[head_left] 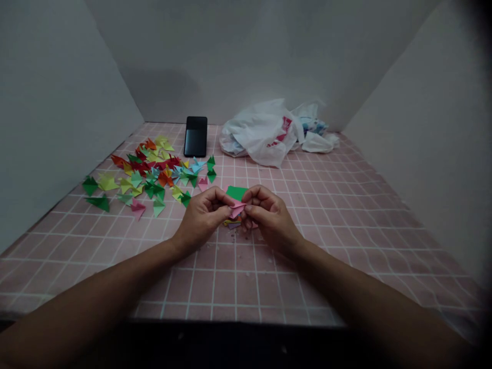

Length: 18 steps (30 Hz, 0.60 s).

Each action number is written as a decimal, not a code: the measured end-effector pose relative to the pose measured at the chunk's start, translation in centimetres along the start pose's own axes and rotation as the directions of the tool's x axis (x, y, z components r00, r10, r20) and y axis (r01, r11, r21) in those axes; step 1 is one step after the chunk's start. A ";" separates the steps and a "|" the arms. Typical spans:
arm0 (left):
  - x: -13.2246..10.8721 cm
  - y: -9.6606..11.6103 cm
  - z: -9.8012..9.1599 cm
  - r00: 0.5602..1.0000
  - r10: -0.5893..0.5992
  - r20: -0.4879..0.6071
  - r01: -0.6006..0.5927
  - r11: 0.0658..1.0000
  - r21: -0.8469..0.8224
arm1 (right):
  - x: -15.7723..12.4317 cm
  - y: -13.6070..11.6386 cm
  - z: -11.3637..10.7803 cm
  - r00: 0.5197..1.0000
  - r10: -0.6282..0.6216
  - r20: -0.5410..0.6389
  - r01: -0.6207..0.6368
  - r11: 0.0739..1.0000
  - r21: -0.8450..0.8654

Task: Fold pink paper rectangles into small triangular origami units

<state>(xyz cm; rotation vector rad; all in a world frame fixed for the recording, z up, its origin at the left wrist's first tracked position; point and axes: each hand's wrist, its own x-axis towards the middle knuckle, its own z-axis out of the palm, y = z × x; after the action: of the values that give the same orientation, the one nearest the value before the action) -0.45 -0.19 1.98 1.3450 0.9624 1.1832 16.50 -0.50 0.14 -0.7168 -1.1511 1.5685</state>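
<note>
A small folded piece of pink origami paper is held up between my two hands over the middle of the table. My left hand pinches its left end between thumb and index finger. At its right end, the thumb and fingers of my right hand pinch the other tip. Behind and beneath the hands lies a stack of coloured paper with a green sheet on top. The hands hide most of that stack.
Many small folded paper cranes in several colours lie spread at the left. A black smartphone leans near the back wall. Crumpled white plastic bags sit at the back right. A pink checked cloth covers the table, with walls on three sides.
</note>
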 end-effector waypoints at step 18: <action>-0.1 -0.5 -0.2 0.988 0.157 0.012 -0.157 0.974 0.162 | 0.3 -0.1 0.0 0.993 0.121 0.019 -0.121 0.992 0.030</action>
<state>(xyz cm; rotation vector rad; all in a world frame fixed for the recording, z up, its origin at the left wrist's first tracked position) -0.60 -0.22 1.50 1.5748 0.9849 1.2445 16.40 -0.22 0.24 -0.7656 -1.1108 1.6933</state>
